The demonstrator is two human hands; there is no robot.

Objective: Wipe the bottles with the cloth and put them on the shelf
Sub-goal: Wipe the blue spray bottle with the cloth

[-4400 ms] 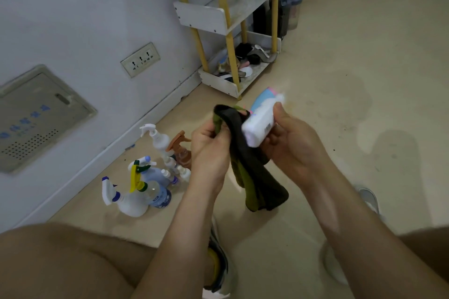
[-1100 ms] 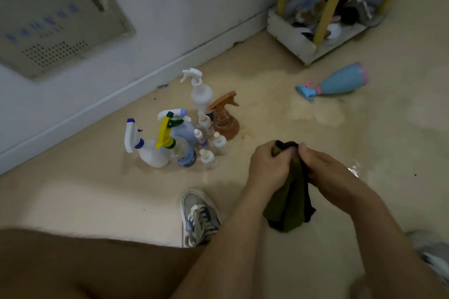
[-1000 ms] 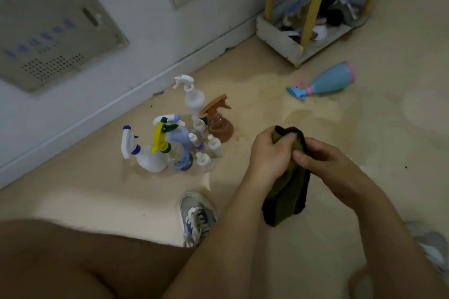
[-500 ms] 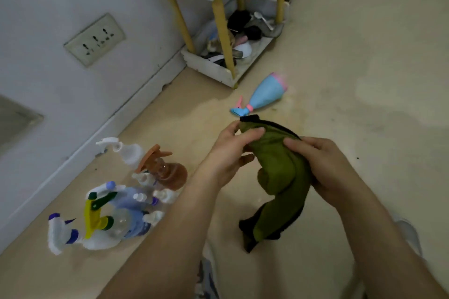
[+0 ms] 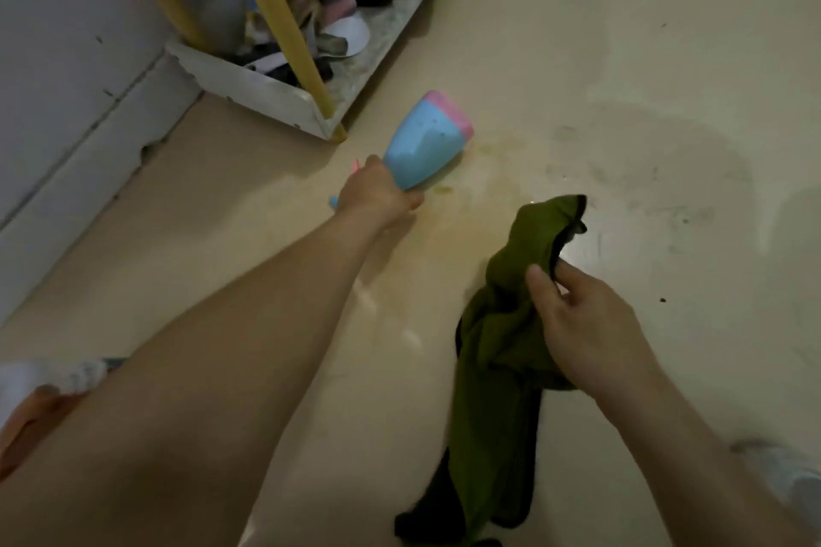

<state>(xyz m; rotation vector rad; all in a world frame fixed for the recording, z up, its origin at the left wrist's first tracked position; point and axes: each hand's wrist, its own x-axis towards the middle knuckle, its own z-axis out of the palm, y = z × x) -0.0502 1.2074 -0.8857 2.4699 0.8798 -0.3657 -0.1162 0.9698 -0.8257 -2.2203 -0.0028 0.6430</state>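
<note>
A blue spray bottle (image 5: 422, 144) with a pink base lies on the floor near the corner of the shelf. My left hand (image 5: 375, 195) grips its neck, hiding the sprayer head. My right hand (image 5: 586, 324) holds a green and black cloth (image 5: 502, 351), which hangs down from my fingers to the right of the bottle. The shelf (image 5: 266, 89) has yellow posts and a white bottom tray and stands against the wall at the upper left.
The shelf's bottom tray holds dark cluttered items and a white disc (image 5: 351, 33). A white wall with a skirting board (image 5: 84, 155) runs along the left. The beige floor (image 5: 622, 111) shows stains near the bottle. A white object (image 5: 40, 378) sits at the left edge.
My left hand let go of the cloth, reached forward and took the blue bottle's neck. The cloth stays in my right hand alone. The view moved closer to the shelf; the other bottles left the frame.
</note>
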